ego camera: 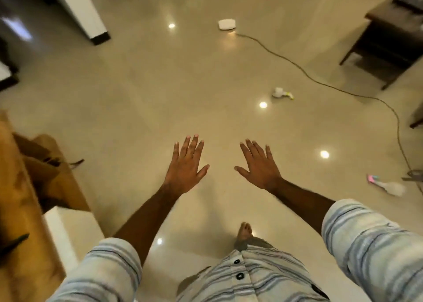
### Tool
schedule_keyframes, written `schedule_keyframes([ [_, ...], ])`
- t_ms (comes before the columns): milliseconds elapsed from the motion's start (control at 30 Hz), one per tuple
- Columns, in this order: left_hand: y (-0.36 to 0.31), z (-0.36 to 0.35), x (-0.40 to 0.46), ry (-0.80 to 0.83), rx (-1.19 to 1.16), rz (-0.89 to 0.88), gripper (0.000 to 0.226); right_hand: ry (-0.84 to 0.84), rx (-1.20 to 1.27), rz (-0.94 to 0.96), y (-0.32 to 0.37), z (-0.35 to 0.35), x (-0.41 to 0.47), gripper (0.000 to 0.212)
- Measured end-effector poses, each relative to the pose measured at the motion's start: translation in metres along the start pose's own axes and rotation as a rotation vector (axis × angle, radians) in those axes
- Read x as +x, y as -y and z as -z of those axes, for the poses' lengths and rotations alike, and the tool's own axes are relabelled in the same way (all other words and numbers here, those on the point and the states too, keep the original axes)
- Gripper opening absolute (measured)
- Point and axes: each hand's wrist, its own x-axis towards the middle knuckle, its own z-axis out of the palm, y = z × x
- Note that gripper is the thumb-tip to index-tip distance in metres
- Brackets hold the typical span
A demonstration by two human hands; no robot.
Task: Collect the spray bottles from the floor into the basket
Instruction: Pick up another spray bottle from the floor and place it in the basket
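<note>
Two spray bottles lie on the glossy beige floor. One is white with a yellow-green nozzle (282,93), ahead and a little right of my hands. The other is clear with a pink and blue trigger (386,186), at the far right edge. My left hand (185,167) and my right hand (259,166) are stretched out flat in front of me, palms down, fingers spread, holding nothing. Both are well short of either bottle. No basket is in view.
A white round device (226,24) sits far ahead with a cable (343,90) running across the floor to the right. A dark wooden table (389,41) stands at the upper right. Brown furniture (27,187) and a white block (68,230) line the left side.
</note>
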Motion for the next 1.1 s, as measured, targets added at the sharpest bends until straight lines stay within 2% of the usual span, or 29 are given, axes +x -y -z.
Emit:
schedule_keyframes([
  [200,-0.084,0.028,0.155,-0.01,0.021,-0.185,0.077,-0.048,0.003,-0.234,-0.14,0.037,0.018,0.082],
  [400,-0.133,0.03,0.281,0.024,0.059,-0.358,0.076,-0.064,0.067,-0.401,-0.231,0.054,0.061,0.081],
  [767,-0.131,0.015,0.539,0.153,0.01,-0.544,0.075,-0.05,0.151,-0.621,-0.348,0.071,0.228,0.077],
  [1100,-0.132,0.012,0.768,0.236,0.03,-0.662,0.072,-0.007,0.271,-0.714,-0.439,0.083,0.387,0.076],
])
